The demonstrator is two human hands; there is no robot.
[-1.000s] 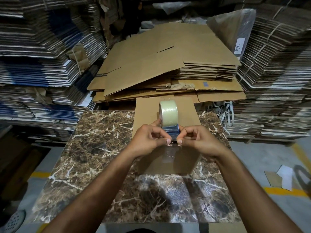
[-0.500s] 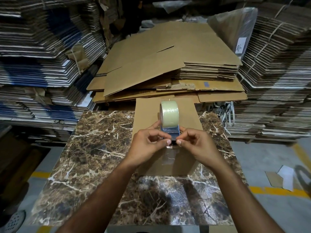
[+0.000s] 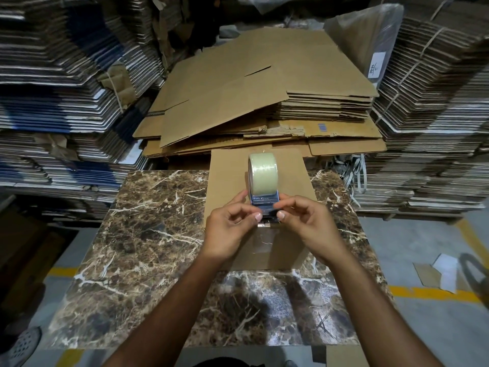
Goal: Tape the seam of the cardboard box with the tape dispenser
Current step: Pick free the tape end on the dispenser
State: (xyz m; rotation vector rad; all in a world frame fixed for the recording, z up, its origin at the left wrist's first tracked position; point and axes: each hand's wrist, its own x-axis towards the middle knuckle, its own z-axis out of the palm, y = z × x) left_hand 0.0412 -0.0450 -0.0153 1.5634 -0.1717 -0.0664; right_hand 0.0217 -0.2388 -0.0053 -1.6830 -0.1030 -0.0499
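Marble table [image 3: 148, 234]: both hands [image 3: 267, 229] pinch tape dispenser [image 3: 264, 200] on cardboard box [image 3: 227, 181].

- Cardboard box [image 3: 230, 178]: lies flat on the table [image 3: 148, 229], its far end past the table's far edge.
- Tape dispenser [image 3: 263, 186]: stands on the box, between left hand [image 3: 230, 229] and right hand [image 3: 307, 229].
- Flattened cartons [image 3: 254, 102]: stacked behind the table.
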